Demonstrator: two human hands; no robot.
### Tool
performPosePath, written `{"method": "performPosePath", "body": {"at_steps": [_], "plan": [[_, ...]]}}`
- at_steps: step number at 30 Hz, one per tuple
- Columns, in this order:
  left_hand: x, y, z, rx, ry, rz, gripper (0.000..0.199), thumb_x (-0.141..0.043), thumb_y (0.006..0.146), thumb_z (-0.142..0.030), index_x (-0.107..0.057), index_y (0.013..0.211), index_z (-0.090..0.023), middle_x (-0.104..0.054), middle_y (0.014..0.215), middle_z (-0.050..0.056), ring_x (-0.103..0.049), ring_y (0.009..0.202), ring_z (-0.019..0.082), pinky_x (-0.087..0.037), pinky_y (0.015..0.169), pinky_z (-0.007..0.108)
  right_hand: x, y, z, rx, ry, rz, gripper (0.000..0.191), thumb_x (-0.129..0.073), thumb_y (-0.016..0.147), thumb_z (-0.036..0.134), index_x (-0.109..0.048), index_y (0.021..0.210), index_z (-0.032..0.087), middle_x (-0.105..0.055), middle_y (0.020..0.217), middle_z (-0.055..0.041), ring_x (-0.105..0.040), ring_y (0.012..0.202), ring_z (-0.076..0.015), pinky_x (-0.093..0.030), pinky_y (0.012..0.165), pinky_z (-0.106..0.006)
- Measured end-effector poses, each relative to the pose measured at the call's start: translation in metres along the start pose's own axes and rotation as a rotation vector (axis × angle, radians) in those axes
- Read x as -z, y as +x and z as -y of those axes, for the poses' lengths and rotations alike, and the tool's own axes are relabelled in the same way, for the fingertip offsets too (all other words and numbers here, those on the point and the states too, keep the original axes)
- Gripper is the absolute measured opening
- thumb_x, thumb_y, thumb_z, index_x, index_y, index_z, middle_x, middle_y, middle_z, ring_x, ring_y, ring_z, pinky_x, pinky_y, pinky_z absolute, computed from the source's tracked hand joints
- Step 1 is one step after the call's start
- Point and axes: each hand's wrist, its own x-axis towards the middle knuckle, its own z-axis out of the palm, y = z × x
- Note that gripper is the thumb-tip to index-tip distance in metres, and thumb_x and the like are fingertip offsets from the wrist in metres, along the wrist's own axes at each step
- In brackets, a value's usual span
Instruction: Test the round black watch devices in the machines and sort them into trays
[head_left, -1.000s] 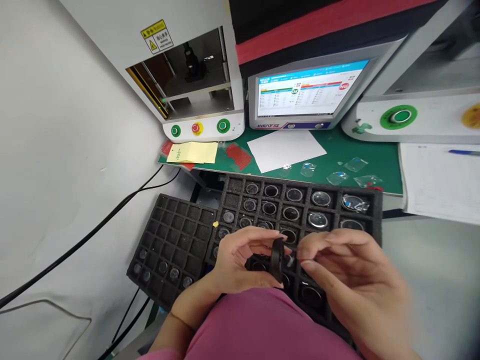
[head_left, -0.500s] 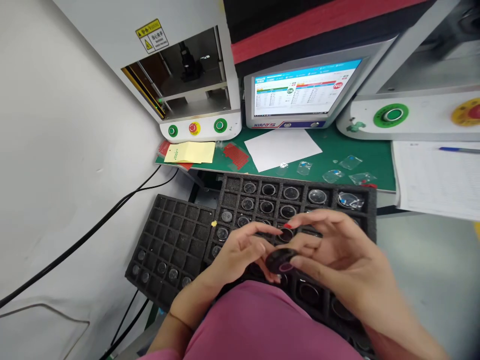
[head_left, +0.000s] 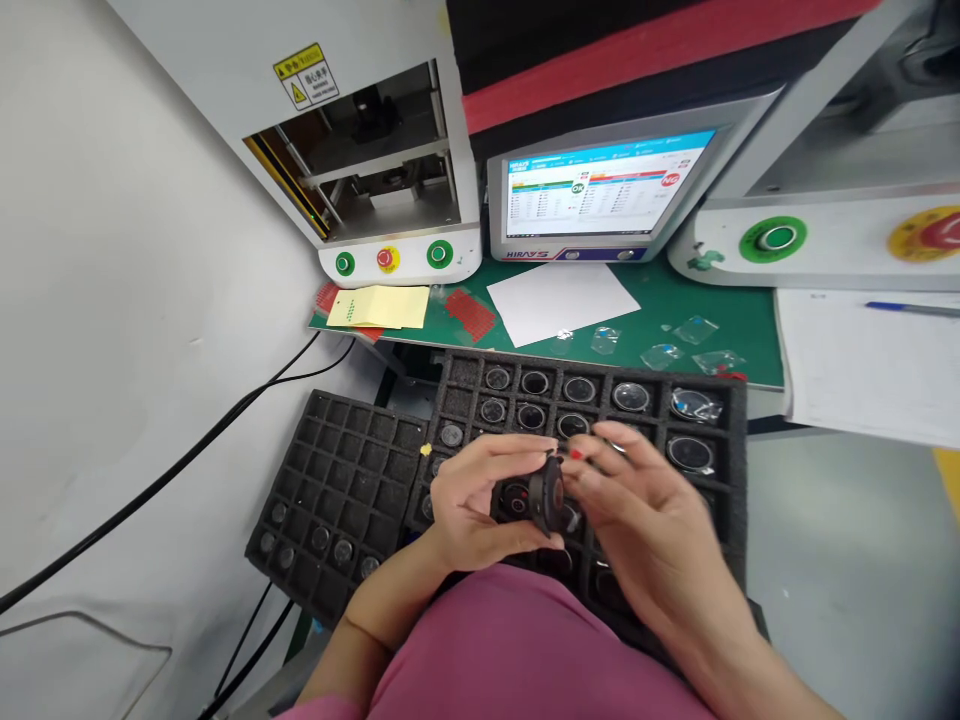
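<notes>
My left hand (head_left: 480,500) holds a round black lens-like part (head_left: 550,495) on edge between thumb and fingers, above the foam tray. Just to its right is my right hand (head_left: 645,510), its thumb and forefinger drawn close together. A small red piece (head_left: 576,454) shows at those fingertips; its exact kind is too small to tell. Under both hands lies a black foam tray (head_left: 739,440) with round parts in its pockets, such as a clear-rimmed disc (head_left: 690,454). My hands hide some of the pockets.
A second foam tray (head_left: 352,470) with several round parts lies at left. Behind are a green bench (head_left: 720,285) with red sticker sheets (head_left: 470,314), white paper (head_left: 562,300) and small plastic bags (head_left: 661,356). A press machine (head_left: 397,250) and a monitor (head_left: 607,190) stand at the back.
The black part has passed from my right hand to my left and is turned on edge. My right fingers have drawn in beside it. Inside the press machine, the platform looks different.
</notes>
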Motion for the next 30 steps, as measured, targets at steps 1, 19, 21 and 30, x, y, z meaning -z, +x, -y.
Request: {"method": "performPosePath", "body": {"at_steps": [1, 19, 21, 30], "plan": [[0.001, -0.001, -0.002, 0.009, 0.018, 0.009, 0.055, -0.079, 0.076, -0.031, -0.062, 0.128, -0.029, -0.068, 0.123, 0.010, -0.067, 0.109, 0.025, -0.055, 0.094, 0.041, 0.002, -0.002, 0.002, 0.078, -0.033, -0.010, 0.036, -0.087, 0.066, 0.028, -0.064, 0.093, 0.027, -0.066, 0.075, 0.0029, -0.064, 0.068, -0.0110, -0.055, 0.063, -0.020], [0.002, 0.010, -0.021, -0.131, 0.337, 0.116, 0.061, -0.080, 0.075, -0.034, -0.059, 0.132, -0.025, -0.073, 0.110, 0.008, -0.072, 0.095, 0.021, -0.061, 0.081, 0.031, 0.016, -0.017, 0.022, -0.023, -0.212, 0.259, 0.028, -0.079, 0.074, 0.019, -0.066, 0.094, 0.033, -0.068, 0.066, 0.0028, -0.064, 0.054, -0.0139, -0.054, 0.051, -0.021], [0.002, 0.011, -0.021, -0.142, 0.311, 0.133, 0.063, -0.079, 0.076, -0.031, -0.057, 0.134, -0.024, -0.072, 0.112, 0.009, -0.071, 0.097, 0.021, -0.061, 0.083, 0.031, 0.016, -0.018, 0.023, -0.033, -0.226, 0.240, 0.028, -0.080, 0.073, 0.018, -0.066, 0.093, 0.032, -0.068, 0.065, 0.0028, -0.063, 0.052, -0.0137, -0.053, 0.049, -0.021], [0.003, 0.014, -0.020, -0.194, 0.291, 0.173, 0.059, -0.077, 0.079, -0.025, -0.057, 0.134, -0.020, -0.070, 0.111, 0.011, -0.070, 0.100, 0.020, -0.062, 0.084, 0.032, 0.015, -0.016, 0.025, -0.139, -0.200, 0.208, 0.038, -0.086, 0.062, 0.017, -0.064, 0.087, 0.035, -0.064, 0.061, 0.0069, -0.061, 0.053, -0.0117, -0.053, 0.052, -0.018]]}}
